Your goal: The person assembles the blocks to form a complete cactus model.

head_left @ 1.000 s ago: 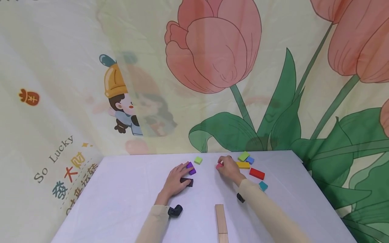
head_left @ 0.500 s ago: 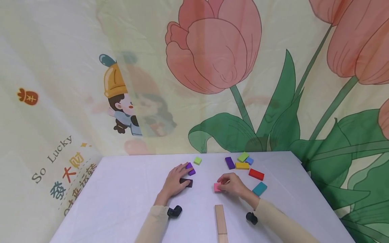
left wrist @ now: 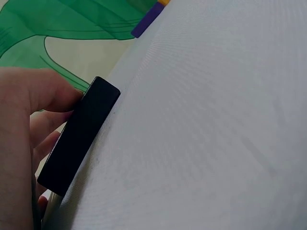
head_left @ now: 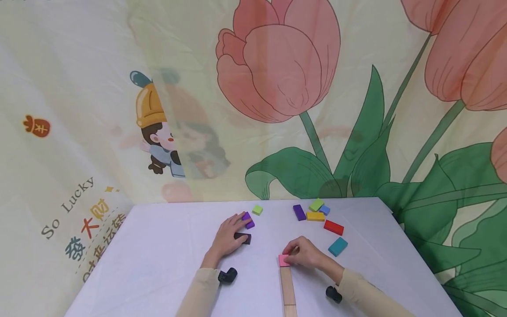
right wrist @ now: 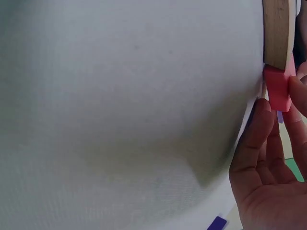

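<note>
Between thumb and fingers, my right hand (head_left: 305,253) pinches a small pink block (head_left: 283,260). In the head view its near edge meets the far end of a row of plain wooden blocks (head_left: 288,286); the right wrist view shows the pink block (right wrist: 278,88) against the end of a wooden block (right wrist: 278,33). My left hand (head_left: 227,237) rests on the table at left, its thumb on a black block (head_left: 246,239) and its fingertips on a purple block (head_left: 248,220). The black block (left wrist: 79,136) lies close beside the thumb in the left wrist view.
A light green block (head_left: 257,210) lies beyond my left hand. At the back right are a dark purple block (head_left: 299,212), a yellow block (head_left: 315,216), a green block (head_left: 316,205), a blue block (head_left: 325,210), a red block (head_left: 334,227) and a teal block (head_left: 338,247).
My right hand has brought the pink block from the back of the table toward me, up to the wooden row. The dark purple block is uncovered. My left hand has stayed in place.
</note>
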`<state>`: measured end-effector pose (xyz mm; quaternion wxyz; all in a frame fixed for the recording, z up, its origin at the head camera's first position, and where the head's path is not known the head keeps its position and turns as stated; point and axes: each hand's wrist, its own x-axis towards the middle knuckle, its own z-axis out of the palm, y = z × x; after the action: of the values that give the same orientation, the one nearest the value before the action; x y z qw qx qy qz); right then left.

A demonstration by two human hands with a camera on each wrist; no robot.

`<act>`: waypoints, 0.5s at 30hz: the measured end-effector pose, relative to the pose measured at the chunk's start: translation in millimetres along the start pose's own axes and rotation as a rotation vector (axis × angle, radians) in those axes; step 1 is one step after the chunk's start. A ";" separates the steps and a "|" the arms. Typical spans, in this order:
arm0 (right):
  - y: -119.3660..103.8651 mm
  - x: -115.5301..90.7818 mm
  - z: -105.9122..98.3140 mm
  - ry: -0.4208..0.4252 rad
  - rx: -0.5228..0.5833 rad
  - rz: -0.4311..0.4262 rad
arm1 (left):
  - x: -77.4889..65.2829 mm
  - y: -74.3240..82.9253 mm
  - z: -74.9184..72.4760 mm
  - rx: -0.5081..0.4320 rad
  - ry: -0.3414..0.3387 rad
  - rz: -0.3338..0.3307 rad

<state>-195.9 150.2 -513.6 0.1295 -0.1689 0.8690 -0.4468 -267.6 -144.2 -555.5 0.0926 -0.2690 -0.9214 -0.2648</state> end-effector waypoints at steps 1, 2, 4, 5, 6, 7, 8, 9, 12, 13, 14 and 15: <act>1.0 0.3 0.2 -0.003 -0.006 -0.009 | 0.2 -0.3 0.1 0.001 0.000 -0.001; 2.0 0.6 0.5 -0.005 -0.010 -0.015 | 0.5 -0.5 0.2 0.000 0.000 -0.001; 3.6 1.0 0.8 -0.005 -0.017 -0.024 | 1.1 -0.8 0.1 0.000 -0.002 -0.002; 4.3 1.1 1.0 -0.005 -0.020 -0.025 | 1.4 -0.9 0.0 0.002 -0.004 -0.003; 4.8 1.2 1.2 -0.004 -0.022 -0.025 | 1.6 -1.0 0.0 0.003 -0.004 -0.005; 5.0 1.1 1.3 -0.005 -0.025 -0.023 | 1.6 -1.1 0.0 0.004 -0.004 -0.005; 5.0 0.9 1.3 -0.007 -0.026 -0.021 | 1.6 -1.0 -0.1 0.003 -0.003 -0.002; 5.0 0.7 1.3 -0.010 -0.027 -0.020 | 1.6 -0.9 -0.1 0.006 -0.001 0.000; 4.7 0.7 0.8 -0.019 -0.029 -0.013 | 1.2 -1.0 0.2 0.009 0.002 0.003; 4.5 1.0 0.3 -0.017 -0.027 -0.008 | 1.0 -1.0 0.3 0.010 0.000 0.001; 4.7 1.8 -0.3 -0.011 -0.024 -0.002 | 0.8 -1.0 0.4 0.010 -0.001 -0.001; 5.0 3.1 -1.1 0.001 -0.017 0.010 | 0.7 -1.0 0.6 0.011 -0.004 -0.004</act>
<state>-200.1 152.5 -517.3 0.1296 -0.1654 0.8737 -0.4387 -268.8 -144.3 -556.2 0.0918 -0.2671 -0.9235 -0.2597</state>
